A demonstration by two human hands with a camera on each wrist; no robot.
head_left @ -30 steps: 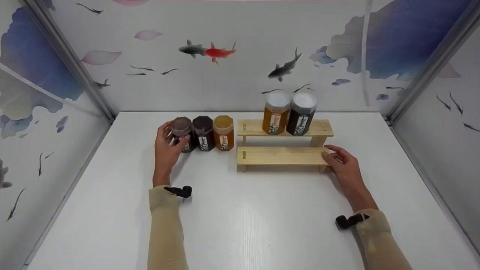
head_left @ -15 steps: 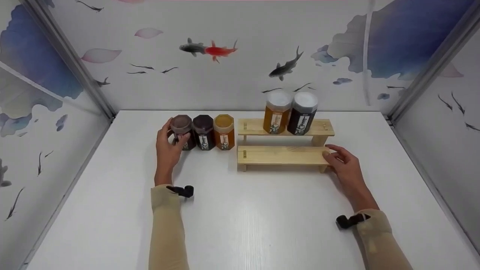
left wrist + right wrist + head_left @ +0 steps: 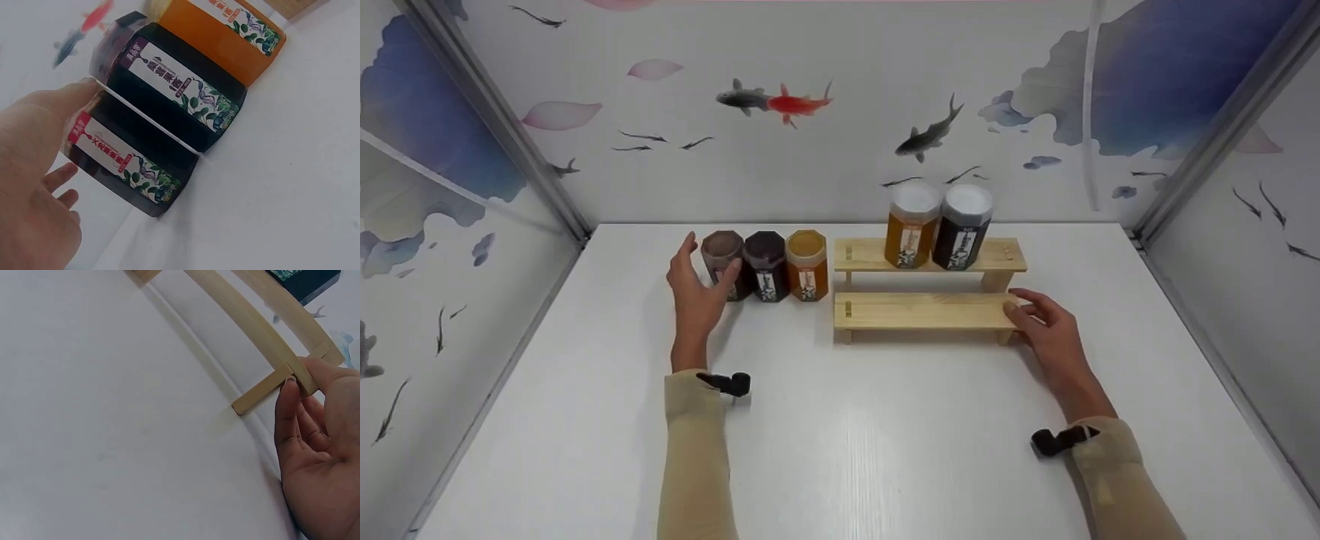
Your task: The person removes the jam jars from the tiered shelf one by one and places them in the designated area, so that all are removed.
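Note:
Three jars stand side by side left of the wooden rack: a dark one with a red-and-white label [image 3: 129, 157], a second dark one [image 3: 766, 268] and an amber one [image 3: 808, 265]. My left hand [image 3: 697, 304] is spread at the leftmost jar, thumb in front of it and fingers off its left side. At the rack's right end, my right hand [image 3: 1054, 341] pinches the lower shelf [image 3: 922, 311] between thumb and fingers, also seen in the right wrist view. On the upper shelf [image 3: 855, 255] stand an amber jar [image 3: 911, 232] and a dark jar [image 3: 962, 232] with pale lids.
The white table [image 3: 847, 435] runs up to a back wall [image 3: 825, 172] printed with fish and petals. Grey metal posts [image 3: 495, 112] rise at the back corners, and printed side panels [image 3: 420, 300] flank the table.
My left hand's fingers have loosened and straightened away from the leftmost jar. The right hand, the rack and the jars have stayed in place.

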